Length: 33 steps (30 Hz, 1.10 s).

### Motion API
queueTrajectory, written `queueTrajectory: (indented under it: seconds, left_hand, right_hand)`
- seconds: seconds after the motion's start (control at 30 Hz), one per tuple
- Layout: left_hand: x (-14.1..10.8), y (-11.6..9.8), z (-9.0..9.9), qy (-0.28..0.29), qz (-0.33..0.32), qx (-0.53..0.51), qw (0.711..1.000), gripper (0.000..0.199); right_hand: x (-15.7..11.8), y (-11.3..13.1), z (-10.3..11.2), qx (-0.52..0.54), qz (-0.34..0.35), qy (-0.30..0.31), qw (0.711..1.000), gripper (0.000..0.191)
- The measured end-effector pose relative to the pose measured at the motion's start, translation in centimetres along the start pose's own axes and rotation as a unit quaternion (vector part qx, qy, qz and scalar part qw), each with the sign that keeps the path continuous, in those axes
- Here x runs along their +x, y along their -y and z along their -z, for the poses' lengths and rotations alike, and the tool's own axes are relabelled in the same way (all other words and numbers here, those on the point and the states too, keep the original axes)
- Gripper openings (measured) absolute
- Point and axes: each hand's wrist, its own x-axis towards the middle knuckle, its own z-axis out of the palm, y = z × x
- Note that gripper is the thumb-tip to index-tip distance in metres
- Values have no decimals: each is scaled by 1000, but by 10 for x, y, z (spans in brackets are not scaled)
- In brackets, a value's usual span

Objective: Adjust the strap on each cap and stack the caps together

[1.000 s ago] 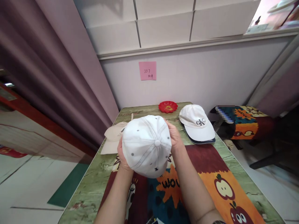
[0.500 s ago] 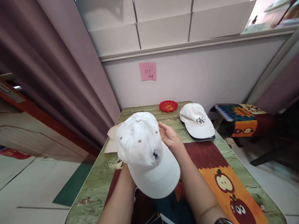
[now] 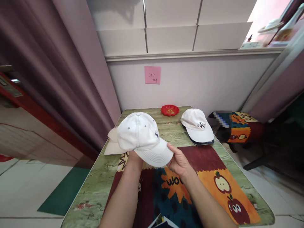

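- Left: we saw 1 beige cap [image 3: 115, 148], partly hidden behind the white cap [image 3: 140, 134].
- The left hand [image 3: 135, 155] reached beneath the crown; its fingers were hidden, so we could not tell their grip.
- Centre: we found the white cap above the table [image 3: 92, 179], its long axis sloping down rightward, crown to brim.
- The right hand [image 3: 178, 161], nearer the brim, pinched its edge; we could not see all its fingers.
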Motion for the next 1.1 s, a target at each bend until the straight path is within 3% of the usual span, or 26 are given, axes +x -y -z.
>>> queueTrajectory:
  seconds: [0.1,0.23,0.33,0.43,0.5,0.57,0.7,0.87,0.97,1.1]
  left_hand:
    - [-9,21,-11,24,74,-13,997,61]
    - [-30,53,-8,41,150,191,969,48]
    - [-41,65,5,52,161,233,958,44]
    - [-45,68,21,66,158,250,953,42]
    - [-46,68,29,81,145,257,952,42]
    - [-47,69,36,96,128,263,951,42]
    - [-49,72,41,126,103,291,943,39]
    - [-49,72,40,145,95,308,935,38]
    - [-49,70,40,148,90,308,935,38]
    - [-51,69,38,143,82,304,938,36]
  right_hand:
    - [-2,7,-10,24,51,-9,998,31]
    - [2,46,-22,28,116,-55,991,37]
    - [11,94,-31,14,193,-83,978,37]
    - [23,145,-34,7,279,-63,958,35]
    - [31,172,-29,5,310,-58,949,30]
    - [39,191,-14,10,326,-108,939,26]
    - [47,198,38,23,312,-265,912,26]
    - [44,185,98,20,273,-341,899,27]
    - [41,183,112,8,267,-347,899,27]
    - [40,186,115,-11,265,-357,896,29]
